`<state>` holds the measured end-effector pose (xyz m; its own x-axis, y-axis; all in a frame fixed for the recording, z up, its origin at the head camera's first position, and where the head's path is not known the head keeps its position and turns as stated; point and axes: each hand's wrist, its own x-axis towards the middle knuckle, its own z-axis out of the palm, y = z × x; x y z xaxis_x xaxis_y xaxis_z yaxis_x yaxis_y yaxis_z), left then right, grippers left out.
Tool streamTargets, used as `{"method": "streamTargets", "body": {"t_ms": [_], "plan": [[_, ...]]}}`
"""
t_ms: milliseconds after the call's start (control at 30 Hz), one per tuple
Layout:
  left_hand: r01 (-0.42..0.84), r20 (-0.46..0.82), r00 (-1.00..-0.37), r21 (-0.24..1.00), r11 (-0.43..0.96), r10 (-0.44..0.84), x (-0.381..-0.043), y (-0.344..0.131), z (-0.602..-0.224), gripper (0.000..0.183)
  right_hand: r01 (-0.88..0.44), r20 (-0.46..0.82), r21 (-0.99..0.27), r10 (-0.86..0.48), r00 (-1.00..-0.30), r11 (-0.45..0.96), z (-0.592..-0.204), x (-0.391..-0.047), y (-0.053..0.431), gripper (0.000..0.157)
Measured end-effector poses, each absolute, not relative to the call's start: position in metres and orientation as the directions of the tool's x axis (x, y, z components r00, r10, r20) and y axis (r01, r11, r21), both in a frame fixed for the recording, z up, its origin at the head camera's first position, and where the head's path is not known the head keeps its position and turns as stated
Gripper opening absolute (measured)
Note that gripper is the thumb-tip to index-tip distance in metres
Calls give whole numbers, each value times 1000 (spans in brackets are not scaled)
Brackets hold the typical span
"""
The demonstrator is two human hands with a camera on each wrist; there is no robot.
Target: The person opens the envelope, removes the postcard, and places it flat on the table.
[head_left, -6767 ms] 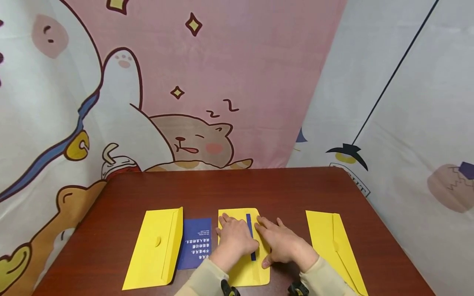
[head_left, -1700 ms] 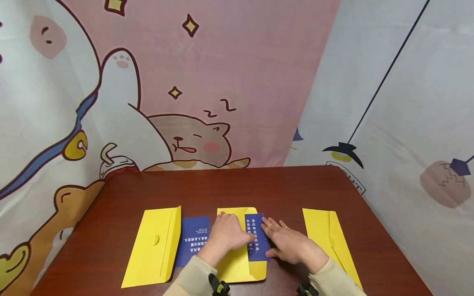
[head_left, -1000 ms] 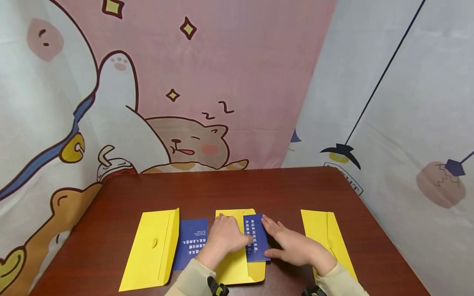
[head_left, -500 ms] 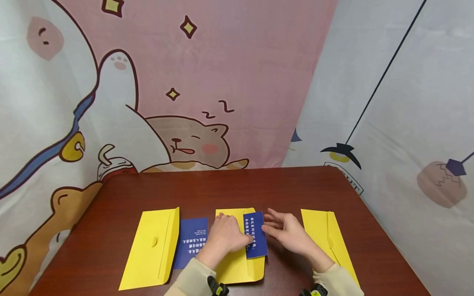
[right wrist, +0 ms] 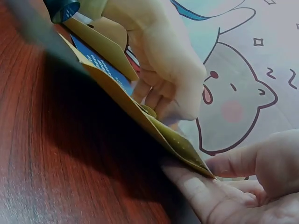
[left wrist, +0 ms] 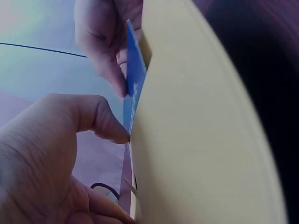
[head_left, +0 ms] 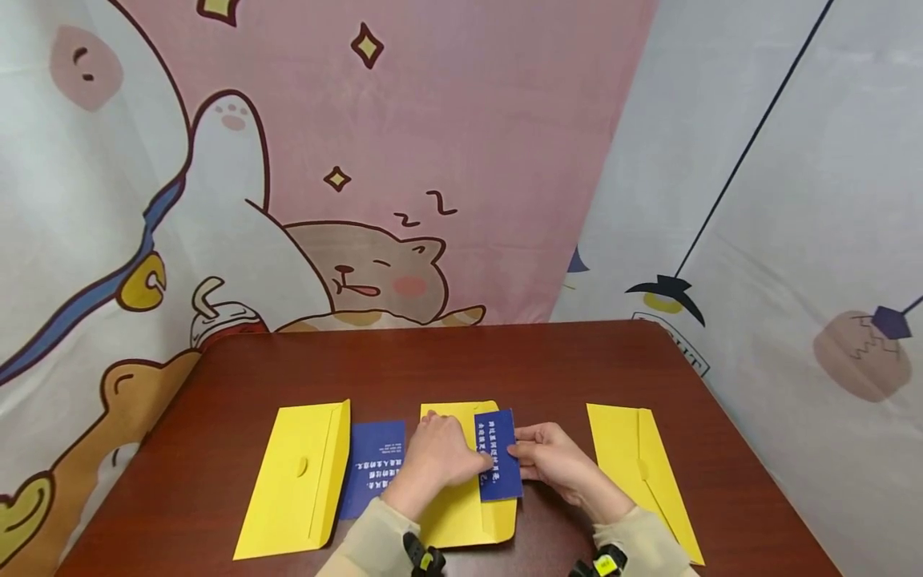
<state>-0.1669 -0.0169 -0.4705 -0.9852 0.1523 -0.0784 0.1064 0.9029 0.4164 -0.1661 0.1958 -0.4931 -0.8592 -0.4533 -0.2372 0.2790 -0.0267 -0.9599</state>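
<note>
In the head view a yellow envelope (head_left: 453,519) lies at the middle of the table, its open side to the right. A blue card (head_left: 508,474) with white writing sticks out of that side. My left hand (head_left: 437,458) holds the envelope from the left, its thumb (left wrist: 110,127) bent at the opening, close to the card in the left wrist view. My right hand (head_left: 557,458) pinches the card's right edge between thumb and fingers. Most of the card's left part is hidden in the envelope or behind the left thumb.
A second yellow envelope (head_left: 292,473) and another blue card (head_left: 375,465) lie to the left, the card's near right part behind my left hand. A third yellow envelope (head_left: 634,457) lies at the right. The brown table (head_left: 461,361) ends at a printed cloth (head_left: 519,160).
Earlier only a narrow blue strip showed at the envelope; now a wider part of the card is out. My right hand has gone from lying flat beside the card to pinching its edge.
</note>
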Motion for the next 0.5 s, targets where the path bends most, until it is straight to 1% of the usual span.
{"method": "streamTargets", "body": {"t_ms": [167,500], "plan": [[103,-73,-986,430,897,148,-168,-18,-471,71,282,-225,-958,-461,-858,-57,-496,-165,202,38],[96,-79,-987,431,897,143,-168,-18,-470,73,290,-232,-954,-436,-869,-70,-497,-165,214,38]]}}
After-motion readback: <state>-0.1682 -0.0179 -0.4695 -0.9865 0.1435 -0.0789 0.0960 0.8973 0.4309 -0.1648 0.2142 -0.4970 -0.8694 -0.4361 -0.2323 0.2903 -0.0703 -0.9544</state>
